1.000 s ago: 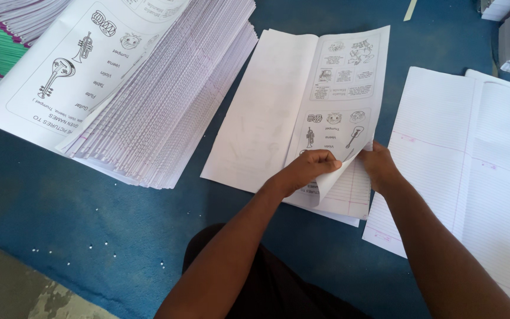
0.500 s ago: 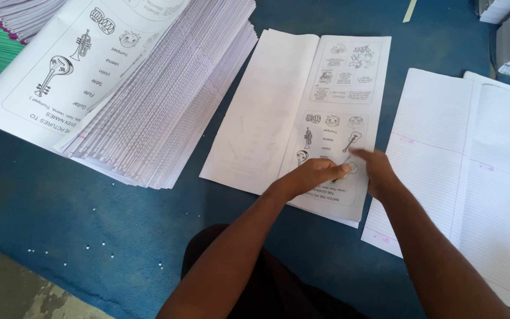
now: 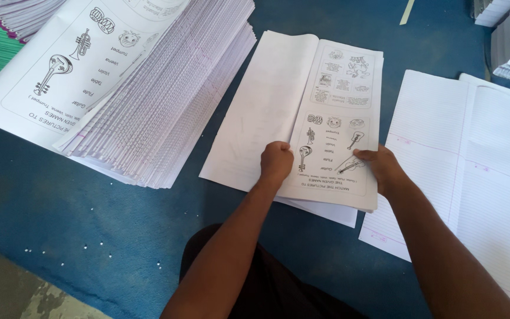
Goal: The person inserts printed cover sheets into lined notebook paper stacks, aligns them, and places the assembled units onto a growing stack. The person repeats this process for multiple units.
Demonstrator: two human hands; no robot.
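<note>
From the head camera, your left hand (image 3: pixel 276 162) is clenched on the folded printed sheet (image 3: pixel 326 118) at centre; your right hand (image 3: pixel 382 168) presses flat on its near right edge (thin, floppy paper, likely light, so grip edges).

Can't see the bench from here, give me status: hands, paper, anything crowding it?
Left hand fisted, pressing the folded printed sheet; right hand flat on its right edge. Tall printed stack left, ruled sheets right, both apart from it.
</note>
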